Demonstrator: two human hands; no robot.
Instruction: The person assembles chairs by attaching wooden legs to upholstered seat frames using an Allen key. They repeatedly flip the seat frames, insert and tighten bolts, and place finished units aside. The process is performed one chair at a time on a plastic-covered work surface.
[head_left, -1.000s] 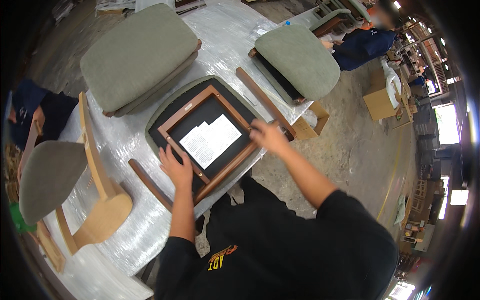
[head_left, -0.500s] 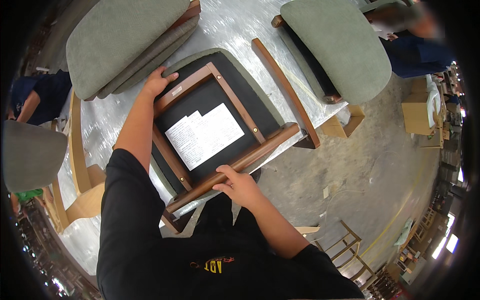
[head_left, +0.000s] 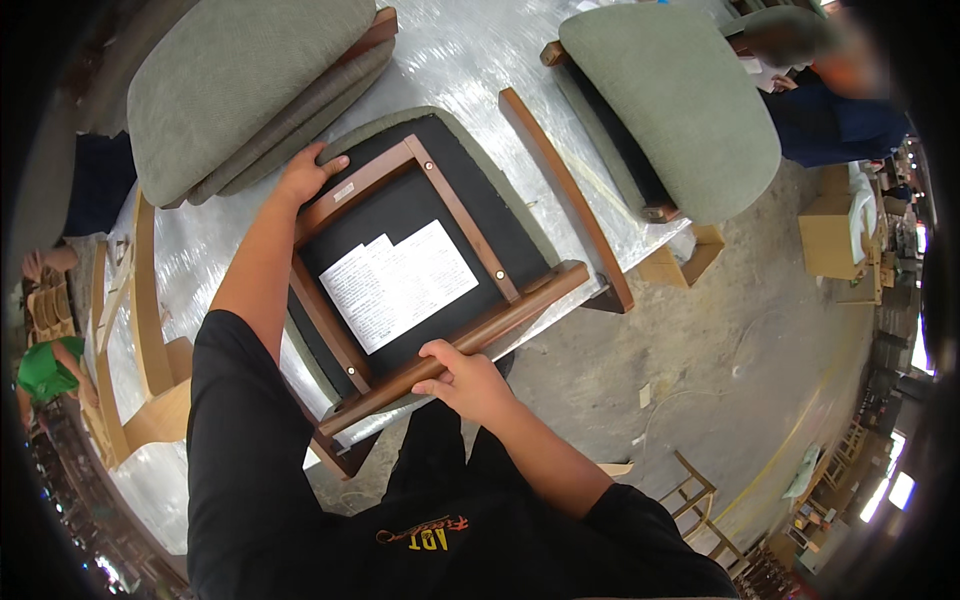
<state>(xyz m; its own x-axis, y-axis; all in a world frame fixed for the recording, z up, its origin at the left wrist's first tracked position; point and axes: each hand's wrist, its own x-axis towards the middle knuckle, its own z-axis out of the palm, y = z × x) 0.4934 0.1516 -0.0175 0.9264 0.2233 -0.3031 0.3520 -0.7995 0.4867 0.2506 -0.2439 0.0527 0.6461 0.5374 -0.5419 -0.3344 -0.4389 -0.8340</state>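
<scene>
An upturned chair seat [head_left: 420, 200] lies on a plastic-covered table [head_left: 470, 60]. Its black underside carries a brown wooden frame and a white paper label [head_left: 398, 283]; a green cushion edge shows around it. My left hand [head_left: 308, 172] grips the far left corner of the frame. My right hand [head_left: 462, 378] is closed around the near wooden rail [head_left: 520, 305], at the table's edge just in front of my body.
Stacked green cushioned seats [head_left: 245, 85] lie at the far left, another green seat [head_left: 670, 105] at the far right. Pale wooden chair parts [head_left: 140, 330] sit at the left. A loose brown rail [head_left: 565, 195] lies right of the seat. People stand nearby; concrete floor [head_left: 720, 350] to the right.
My left hand has stayed on the far corner and my right hand on the near rail. The seat looks slightly larger and closer in view; nothing was let go.
</scene>
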